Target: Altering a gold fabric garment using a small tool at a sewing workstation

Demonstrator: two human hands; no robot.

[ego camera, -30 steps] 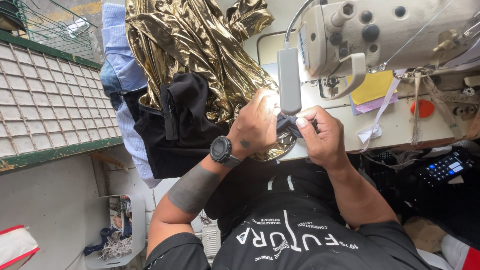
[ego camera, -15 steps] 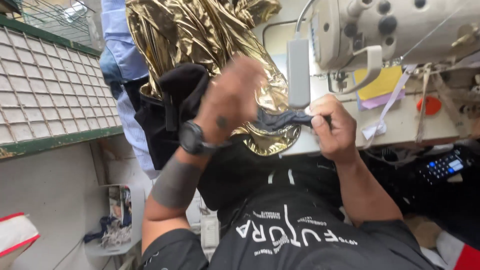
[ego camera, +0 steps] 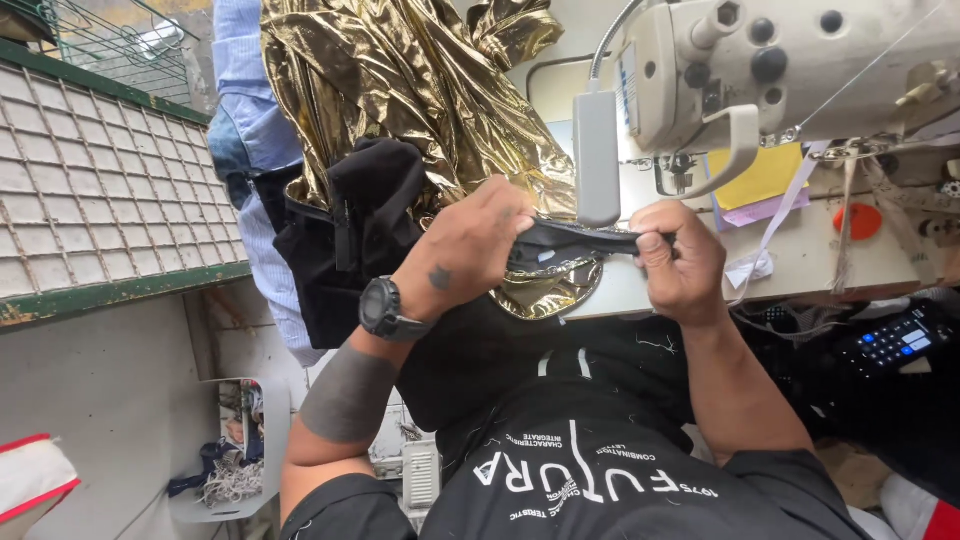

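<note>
My left hand, with a black watch on its wrist, grips one end of a black fabric strip. My right hand pinches the other end, and the strip is stretched between the two just in front of the sewing machine. Shiny gold fabric lies piled on the machine table behind my hands and spills over its front edge below the strip. A black garment hangs at the left of the gold pile.
Yellow and purple paper and an orange disc lie on the table under the machine head. A black calculator-like device sits lower right. A tiled ledge runs along the left, with a box of scraps on the floor.
My left hand lifted off the gold fabric, swung up and came back down onto the black strip. The strip is now pulled taut between both hands, held lower and nearer to me.
</note>
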